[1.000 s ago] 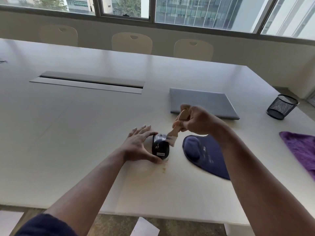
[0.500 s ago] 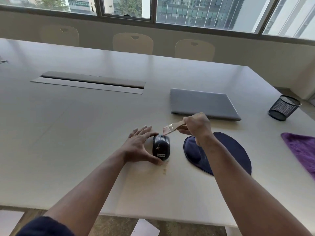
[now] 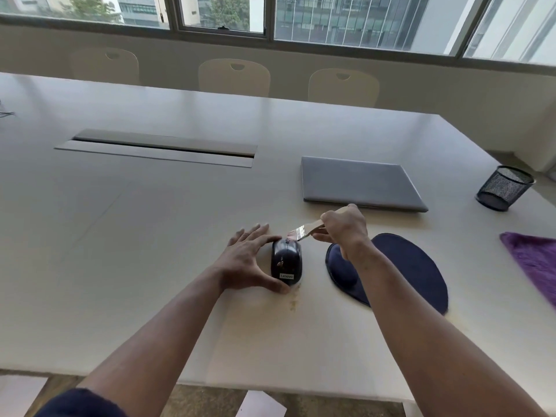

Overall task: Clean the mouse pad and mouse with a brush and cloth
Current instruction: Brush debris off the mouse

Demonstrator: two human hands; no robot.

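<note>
A black mouse (image 3: 286,261) with a white label sits on the white table (image 3: 156,224). My left hand (image 3: 245,263) grips its left side, thumb at the near end and fingers at the far end. My right hand (image 3: 343,228) holds a small wooden-handled brush (image 3: 302,232), bristles touching the mouse's far right end. A dark blue mouse pad (image 3: 400,272) with a wrist rest lies to the right, partly hidden by my right forearm. A purple cloth (image 3: 532,260) lies at the right edge.
A shut grey laptop (image 3: 359,183) lies behind my right hand. A black mesh cup (image 3: 504,188) stands at the far right. A cable hatch (image 3: 159,147) is set in the table at the back left. Brownish crumbs (image 3: 293,303) lie near the mouse. Three chairs stand beyond.
My right hand swung the brush from near the mouse's right side out to the right and up, then lowered its bristles onto the mouse's far end. My left hand kept its grip.
</note>
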